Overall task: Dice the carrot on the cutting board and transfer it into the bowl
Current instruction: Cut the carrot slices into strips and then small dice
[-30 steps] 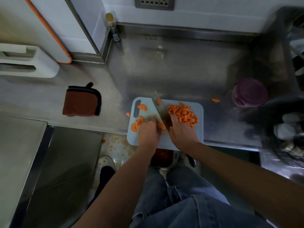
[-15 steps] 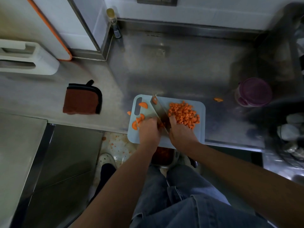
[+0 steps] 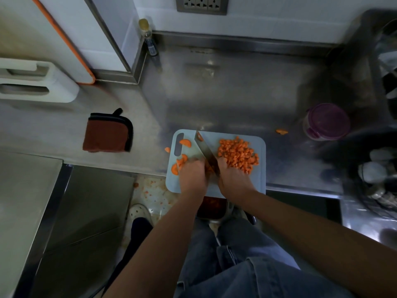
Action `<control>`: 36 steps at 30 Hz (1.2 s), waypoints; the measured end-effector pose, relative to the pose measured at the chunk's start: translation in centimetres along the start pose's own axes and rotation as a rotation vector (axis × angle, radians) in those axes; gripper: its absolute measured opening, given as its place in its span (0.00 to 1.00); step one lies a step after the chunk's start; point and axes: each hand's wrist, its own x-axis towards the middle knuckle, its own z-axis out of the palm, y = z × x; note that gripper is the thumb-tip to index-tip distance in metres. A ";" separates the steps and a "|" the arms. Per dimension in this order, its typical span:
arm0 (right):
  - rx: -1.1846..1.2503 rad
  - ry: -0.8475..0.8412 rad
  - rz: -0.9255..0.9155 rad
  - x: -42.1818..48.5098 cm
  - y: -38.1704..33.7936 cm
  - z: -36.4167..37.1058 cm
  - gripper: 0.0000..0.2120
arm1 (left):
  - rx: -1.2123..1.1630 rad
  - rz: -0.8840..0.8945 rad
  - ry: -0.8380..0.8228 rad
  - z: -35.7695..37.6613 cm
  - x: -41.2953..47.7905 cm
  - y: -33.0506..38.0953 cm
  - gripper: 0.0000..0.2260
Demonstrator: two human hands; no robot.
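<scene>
A pale blue cutting board (image 3: 260, 181) lies at the counter's front edge. A heap of diced carrot (image 3: 238, 154) covers its right half. Half-round carrot slices (image 3: 181, 162) lie on its left side. My right hand (image 3: 231, 179) grips the handle of a knife (image 3: 205, 150) whose blade runs diagonally across the board's middle. My left hand (image 3: 192, 175) presses curled fingers on carrot slices right beside the blade. A container (image 3: 211, 206) holding orange-red pieces shows below the counter edge, partly hidden by my arms.
A purple-lidded jar (image 3: 326, 121) stands to the right, with a stray carrot piece (image 3: 281, 131) near it. A brown pot holder (image 3: 107, 133) lies left of the board. A bottle (image 3: 148, 36) stands in the back corner. Dishes fill the sink at right.
The knife blade has shifted slightly while both hands stay at the board's near middle. The view has tilted a little.
</scene>
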 end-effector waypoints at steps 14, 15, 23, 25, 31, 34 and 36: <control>0.054 0.076 -0.069 -0.1 0.7 -0.5 0.12 | -0.096 -0.016 0.070 -0.1 -0.8 -0.4 0.04; 0.049 0.060 -0.068 -0.1 0.6 -0.4 0.14 | -0.101 -0.029 0.070 0.0 -0.8 -0.4 0.04; 0.046 0.006 -0.010 0.0 0.1 0.7 0.23 | -0.046 -0.064 0.041 -0.2 -0.9 0.1 0.06; 0.050 0.009 -0.002 0.1 0.2 0.8 0.23 | -0.041 -0.066 0.036 -0.2 -1.0 0.1 0.05; 0.133 0.094 -0.023 -0.1 1.4 0.1 0.12 | -0.073 -0.048 0.013 -0.4 -1.0 0.2 0.04; 0.214 0.178 -0.006 0.1 1.9 -0.5 0.07 | -0.043 -0.051 0.010 -1.0 -1.3 0.3 0.06; 0.241 0.194 -0.028 0.1 1.9 -0.8 0.07 | -0.001 -0.070 0.023 -1.5 -1.6 0.3 0.07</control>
